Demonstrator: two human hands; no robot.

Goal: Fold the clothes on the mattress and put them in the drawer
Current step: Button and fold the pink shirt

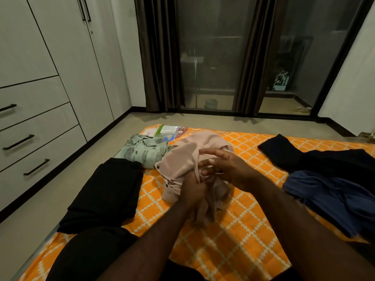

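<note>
A crumpled pale pink shirt lies in the middle of the orange patterned mattress. My left hand grips a bunch of its fabric near the lower edge. My right hand is over the shirt with fingers spread and slightly bent, touching the cloth; whether it pinches the fabric is unclear. A folded green patterned shirt and a folded black garment lie to the left. Unfolded dark clothes and a blue garment lie on the right.
White drawers with black handles stand shut along the left wall beside the mattress. A printed plastic packet lies at the mattress's far edge. Bare floor runs to dark curtains and a glass door behind.
</note>
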